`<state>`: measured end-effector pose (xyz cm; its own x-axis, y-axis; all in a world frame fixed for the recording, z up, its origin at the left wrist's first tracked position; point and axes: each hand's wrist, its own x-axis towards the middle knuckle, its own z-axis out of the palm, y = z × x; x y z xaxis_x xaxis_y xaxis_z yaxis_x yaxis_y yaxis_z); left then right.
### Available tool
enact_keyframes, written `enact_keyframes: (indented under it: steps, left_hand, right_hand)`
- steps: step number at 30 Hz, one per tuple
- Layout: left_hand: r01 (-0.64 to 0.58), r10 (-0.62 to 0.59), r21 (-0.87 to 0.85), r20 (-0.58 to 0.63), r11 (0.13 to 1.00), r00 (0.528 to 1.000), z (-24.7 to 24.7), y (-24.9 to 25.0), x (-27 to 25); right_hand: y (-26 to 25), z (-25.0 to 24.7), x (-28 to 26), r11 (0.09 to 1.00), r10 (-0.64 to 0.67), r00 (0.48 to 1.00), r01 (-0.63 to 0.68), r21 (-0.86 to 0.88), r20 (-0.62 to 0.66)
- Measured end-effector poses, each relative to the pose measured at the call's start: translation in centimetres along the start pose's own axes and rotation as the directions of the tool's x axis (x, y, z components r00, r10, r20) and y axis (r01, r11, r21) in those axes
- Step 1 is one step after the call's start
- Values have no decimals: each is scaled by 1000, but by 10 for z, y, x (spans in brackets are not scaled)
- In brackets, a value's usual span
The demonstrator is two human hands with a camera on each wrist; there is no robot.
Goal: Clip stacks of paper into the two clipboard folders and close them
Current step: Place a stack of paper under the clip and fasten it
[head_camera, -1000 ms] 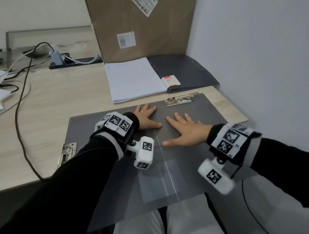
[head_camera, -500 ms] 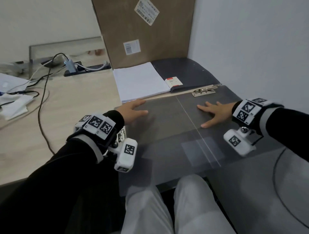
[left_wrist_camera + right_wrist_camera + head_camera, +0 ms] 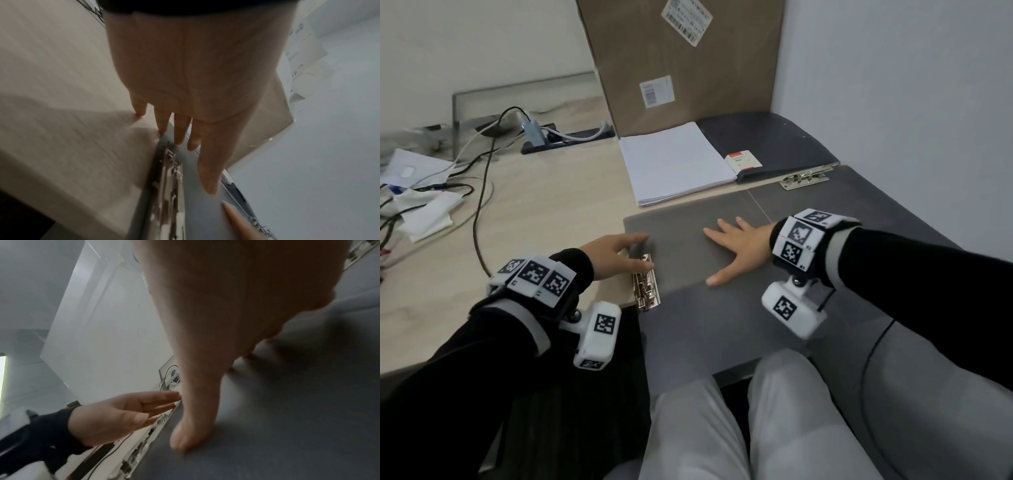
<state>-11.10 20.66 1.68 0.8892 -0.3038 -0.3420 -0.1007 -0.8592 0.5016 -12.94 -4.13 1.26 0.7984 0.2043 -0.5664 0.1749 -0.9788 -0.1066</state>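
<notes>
Both hands lie flat, holding nothing: right hand [image 3: 743, 248] presses the open folder [image 3: 688, 308] at 6 o'clock, left hand [image 3: 616, 255] by its clip [image 3: 645, 282]; paper [image 3: 674, 164] waits at 12. Steadying the board first should help clipping.

Wood desk [image 3: 544, 212]: paper stack [image 3: 674, 164], 2 grey folders [image 3: 688, 308], cables [image 3: 479, 192], box [image 3: 688, 61].

Black sleeves [image 3: 928, 267] cover both arms; each wrist wears a white band [image 3: 536, 275] of black-and-white square markers with a white camera block [image 3: 599, 334] beneath; trousers [image 3: 698, 428] are light grey.
</notes>
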Motion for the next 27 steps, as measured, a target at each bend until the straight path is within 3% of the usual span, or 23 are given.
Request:
enact_keyframes:
  steps: [4,6,8,14,21,24,27]
  left_hand:
    - [-62,61,1,166,998,984,0,-14,-4]
    - [-95,74,62,277,994,958,1,-21,-5]
    - [-113,60,155,313,981,948,1,-23,-4]
    - [-129,93,195,183,972,979,14,-26,-2]
    - [-144,120,198,128,970,984,15,-20,-5]
    - [-110,105,19,187,994,977,3,-21,-8]
    - [-78,109,-368,64,926,992,-8,-20,-9]
  right_hand:
    - [-1,6,5,999,20,999,-18,-41,43]
    - [0,6,5,999,23,998,-21,-36,53]
    - [0,5,6,999,27,998,-25,-37,61]
    - [0,8,7,999,26,998,-24,-28,62]
    - [0,10,7,1000,16,999,-16,1,34]
    - [0,10,7,1000,17,999,-17,2,29]
    - [1,10,9,1000,13,1000,-13,10,22]
